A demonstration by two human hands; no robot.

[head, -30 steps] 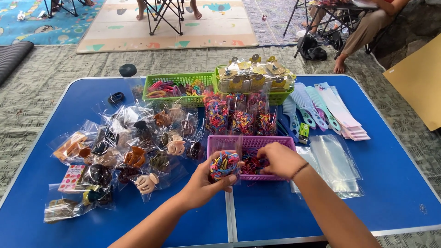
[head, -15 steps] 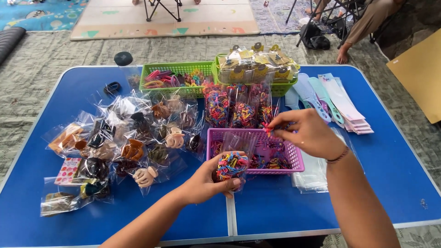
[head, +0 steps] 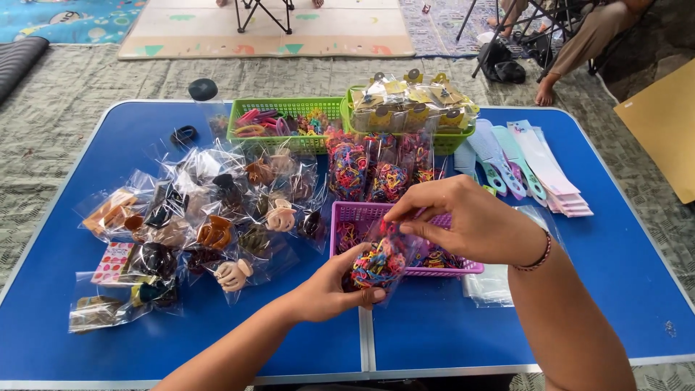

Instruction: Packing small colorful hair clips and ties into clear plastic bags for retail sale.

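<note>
A small clear bag of coloured elastic bands (head: pixel 380 262) is cupped from below by the left hand (head: pixel 329 289), fingers curled round it, just in front of the purple basket (head: pixel 362 215). Its top edge is pinched by the right hand (head: pixel 463 221) (thumb and fingertips closed). Bare blue table (head: pixel 463 326) is left along the near edge; bagged hair clips (head: pixel 210 217) crowd the left side.
</note>
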